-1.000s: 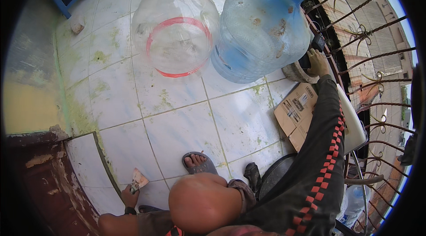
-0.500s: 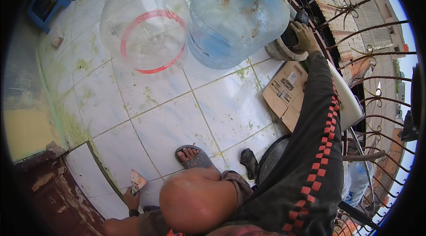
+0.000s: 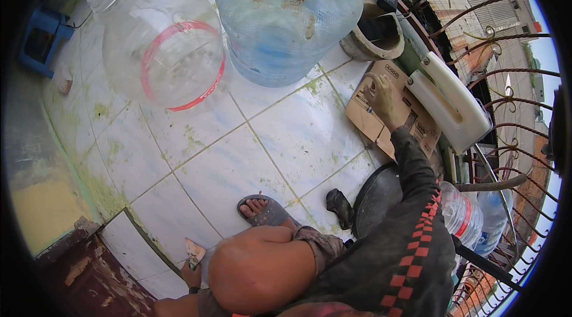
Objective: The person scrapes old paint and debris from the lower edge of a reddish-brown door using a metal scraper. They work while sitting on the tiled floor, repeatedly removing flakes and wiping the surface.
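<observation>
My left hand [image 3: 190, 275] is low at the left, beside my bent knee, closed round a scraper. The scraper's flat, stained blade [image 3: 194, 251] points up over the white tiles. My right hand [image 3: 386, 101] is above a flattened cardboard box [image 3: 426, 129] at the right. Its fingers are curled in towards the thumb, and whatever is between them cannot be made out. Just beyond that hand stands a round, worn pot [image 3: 390, 44] with something dark inside. A large cloudy blue water jug [image 3: 280, 25] is left of the pot.
A clear jug [image 3: 173, 61] with a red band stands at the far left, and a blue stool [image 3: 44, 43] behind it. A black basin [image 3: 376, 198] and a dark crumpled thing [image 3: 339, 208] lie near my foot. A white plastic piece [image 3: 456, 105] leans by the metal railing [image 3: 512, 72].
My right hand has drawn back from the pot towards me and is now over the cardboard. My left hand still holds the scraper. The view has shifted slightly.
</observation>
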A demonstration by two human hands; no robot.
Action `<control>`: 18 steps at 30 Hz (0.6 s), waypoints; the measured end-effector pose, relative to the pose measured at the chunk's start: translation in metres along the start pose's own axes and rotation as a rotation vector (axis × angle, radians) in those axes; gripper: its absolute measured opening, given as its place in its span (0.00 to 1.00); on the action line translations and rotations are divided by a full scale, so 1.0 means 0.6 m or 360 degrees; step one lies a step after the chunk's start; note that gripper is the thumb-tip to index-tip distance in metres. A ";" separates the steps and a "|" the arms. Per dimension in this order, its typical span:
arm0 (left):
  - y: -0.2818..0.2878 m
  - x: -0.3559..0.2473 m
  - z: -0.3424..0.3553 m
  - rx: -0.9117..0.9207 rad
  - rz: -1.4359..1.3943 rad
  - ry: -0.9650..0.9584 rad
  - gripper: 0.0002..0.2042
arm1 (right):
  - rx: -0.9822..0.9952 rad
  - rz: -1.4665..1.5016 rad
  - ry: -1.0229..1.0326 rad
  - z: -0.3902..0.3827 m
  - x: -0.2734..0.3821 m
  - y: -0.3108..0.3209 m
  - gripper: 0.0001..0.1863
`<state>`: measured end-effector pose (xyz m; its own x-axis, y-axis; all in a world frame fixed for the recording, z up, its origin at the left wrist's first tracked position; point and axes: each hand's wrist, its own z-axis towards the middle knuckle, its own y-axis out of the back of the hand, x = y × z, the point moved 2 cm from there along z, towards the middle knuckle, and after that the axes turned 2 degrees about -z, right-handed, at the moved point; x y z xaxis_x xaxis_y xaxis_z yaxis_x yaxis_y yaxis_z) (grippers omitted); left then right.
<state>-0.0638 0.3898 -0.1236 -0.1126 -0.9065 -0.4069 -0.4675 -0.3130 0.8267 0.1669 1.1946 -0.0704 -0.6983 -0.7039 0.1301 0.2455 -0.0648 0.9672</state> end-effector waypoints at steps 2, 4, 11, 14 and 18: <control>-0.003 -0.001 0.001 0.0013 -0.0016 0.0002 0.13 | -0.0002 -0.0014 -0.0009 0.000 -0.005 0.006 0.18; -0.007 0.000 -0.002 0.0031 -0.0021 0.0018 0.13 | -0.0008 0.0044 -0.0056 0.015 -0.013 0.010 0.18; -0.008 -0.013 0.008 0.0025 -0.0041 -0.0017 0.13 | -0.0316 0.0010 -0.0267 0.053 -0.099 0.021 0.12; -0.004 -0.004 0.002 0.0040 -0.0055 -0.0001 0.13 | -0.0336 0.0141 -0.0467 0.085 -0.099 0.024 0.11; 0.001 0.008 -0.005 0.0049 -0.0080 0.0013 0.13 | -0.0323 0.0026 -0.0332 0.121 -0.070 0.037 0.11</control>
<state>-0.0620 0.3845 -0.1236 -0.0813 -0.8921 -0.4445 -0.4993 -0.3496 0.7928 0.1529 1.2744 -0.0388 -0.8112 -0.5466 0.2077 0.3727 -0.2096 0.9040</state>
